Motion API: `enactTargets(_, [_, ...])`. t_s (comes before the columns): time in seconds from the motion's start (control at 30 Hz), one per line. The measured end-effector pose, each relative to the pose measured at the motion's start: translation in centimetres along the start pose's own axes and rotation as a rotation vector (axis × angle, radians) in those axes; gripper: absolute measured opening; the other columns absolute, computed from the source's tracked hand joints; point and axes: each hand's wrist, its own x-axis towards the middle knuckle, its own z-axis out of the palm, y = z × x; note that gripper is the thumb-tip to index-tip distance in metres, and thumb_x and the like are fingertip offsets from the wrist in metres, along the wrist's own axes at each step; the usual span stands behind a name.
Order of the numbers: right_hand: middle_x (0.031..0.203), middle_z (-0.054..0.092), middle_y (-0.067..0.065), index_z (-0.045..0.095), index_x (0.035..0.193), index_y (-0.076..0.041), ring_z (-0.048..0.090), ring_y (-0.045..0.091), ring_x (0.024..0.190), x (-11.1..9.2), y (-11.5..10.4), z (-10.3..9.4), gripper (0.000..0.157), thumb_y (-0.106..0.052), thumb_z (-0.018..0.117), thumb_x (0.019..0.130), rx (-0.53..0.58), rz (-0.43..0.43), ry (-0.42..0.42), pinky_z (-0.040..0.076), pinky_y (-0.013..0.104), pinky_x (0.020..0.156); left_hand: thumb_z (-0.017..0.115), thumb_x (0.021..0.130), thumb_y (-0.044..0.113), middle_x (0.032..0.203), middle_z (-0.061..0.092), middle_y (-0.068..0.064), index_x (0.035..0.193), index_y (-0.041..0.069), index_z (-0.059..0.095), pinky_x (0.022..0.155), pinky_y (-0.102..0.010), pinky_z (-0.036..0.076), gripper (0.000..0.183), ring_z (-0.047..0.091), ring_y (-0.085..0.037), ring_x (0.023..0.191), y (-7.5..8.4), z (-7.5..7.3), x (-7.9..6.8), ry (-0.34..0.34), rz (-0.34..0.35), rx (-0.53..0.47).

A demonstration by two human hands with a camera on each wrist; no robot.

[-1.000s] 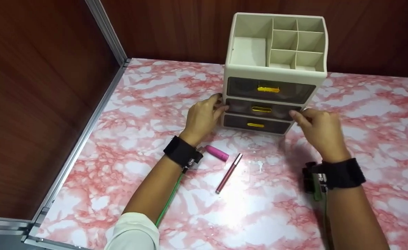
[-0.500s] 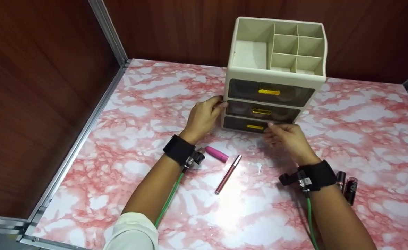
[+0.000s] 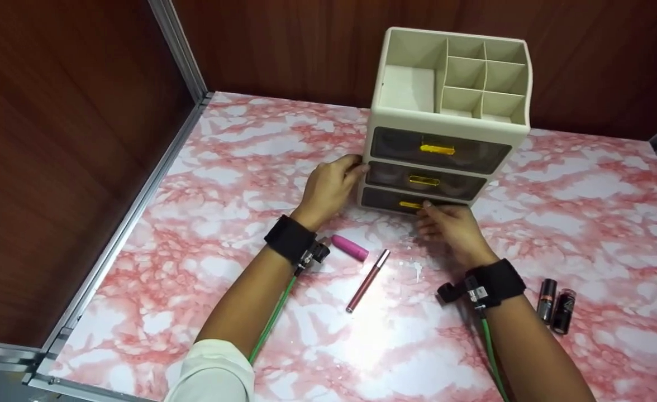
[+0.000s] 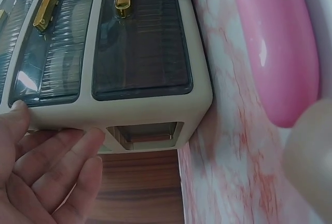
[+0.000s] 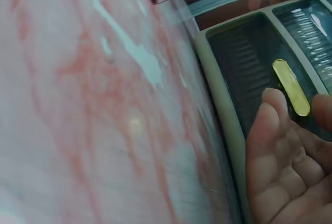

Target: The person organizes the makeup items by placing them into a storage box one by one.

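Left hand [image 3: 328, 187] grasping the cream plastic drawer cabinet [image 3: 446, 122], likely light; right hand [image 3: 456, 231], loose, beside the lowest gold bar handle [image 5: 291, 87], where I'd pinch.

I wear a wide black band [image 3: 290, 239] on my left wrist and a matching cuff [image 3: 501, 281] on my right. A small black camera [image 3: 321, 253] is mounted on the one, a twin camera [image 3: 447, 292] on the other, both with silvery fittings [image 3: 306, 258] and green cables [image 3: 489, 343]. My left sleeve [image 3: 212, 371] is pale and creased.
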Motion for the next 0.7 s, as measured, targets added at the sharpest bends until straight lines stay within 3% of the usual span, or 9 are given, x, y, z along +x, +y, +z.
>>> enactTargets(0.23, [0.078,0.07,0.015,0.06,0.107,0.02,0.067,0.02,0.066,-0.1,0.0,0.5,0.046,-0.024,0.062,0.097,-0.016,-0.049,0.045,0.057,0.031,0.062,0.053,0.099,0.042,0.101,0.072,0.002,0.115,0.016,0.07,0.074,-0.031,0.051,0.036,0.067,-0.013,0.088,0.0,0.0,-0.1,0.005,0.001,-0.008])
enactTargets(0.5, [0.074,0.069,0.011,0.063,0.102,0.019,0.065,0.018,0.063,-0.7,-0.3,0.2,0.042,-0.022,0.065,0.095,0.002,-0.042,0.069,0.055,0.028,0.058,0.053,0.098,0.044,0.094,0.072,0.003,0.112,0.015,0.07,0.069,-0.031,0.051,0.036,0.066,-0.014,0.08,0.1,0.4,0.3,0.007,0.042,0.013])
enactTargets(0.7, [0.076,0.069,0.01,0.059,0.108,0.02,0.065,0.017,0.064,-1.1,-0.8,0.7,0.042,-0.02,0.064,0.096,0.007,-0.01,0.053,0.054,0.027,0.057,0.054,0.098,0.042,0.092,0.072,0.003,0.112,0.015,0.071,0.067,-0.029,0.049,0.034,0.064,-0.012,0.075,-0.3,0.0,0.2,0.005,0.036,0.01])
